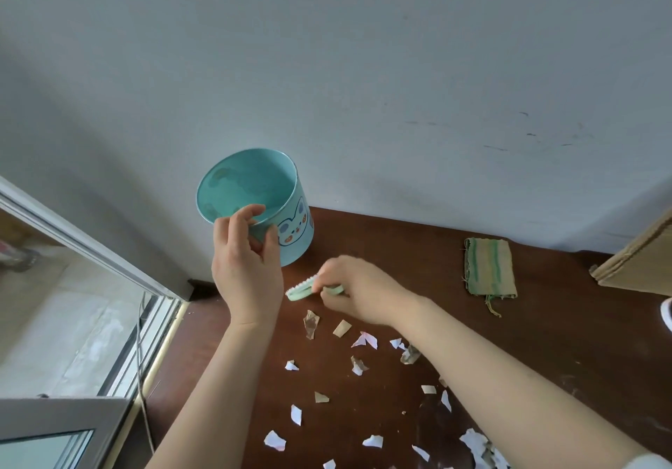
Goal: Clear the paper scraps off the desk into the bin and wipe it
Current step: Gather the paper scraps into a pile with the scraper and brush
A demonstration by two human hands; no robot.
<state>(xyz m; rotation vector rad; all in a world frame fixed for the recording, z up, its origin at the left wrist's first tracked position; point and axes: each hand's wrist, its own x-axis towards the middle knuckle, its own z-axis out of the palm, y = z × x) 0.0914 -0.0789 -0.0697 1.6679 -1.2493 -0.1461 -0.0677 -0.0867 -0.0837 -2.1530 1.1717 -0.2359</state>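
Hands first: the left hand (247, 261) curls its fingers and thumb over the near rim of the teal bin (298, 236) at the worktop's (545, 341) back left corner, tipping its mouth towards the person, probably to catch sweepings. No scraps show inside it. Just right, the right hand (360, 290) pinches a small green brush (300, 288), bristles towards the bin. Paper scraps (364, 339) lie scattered towards the front edge, unswept. A folded cloth (489, 268) waits near the back edge, likely for wiping.
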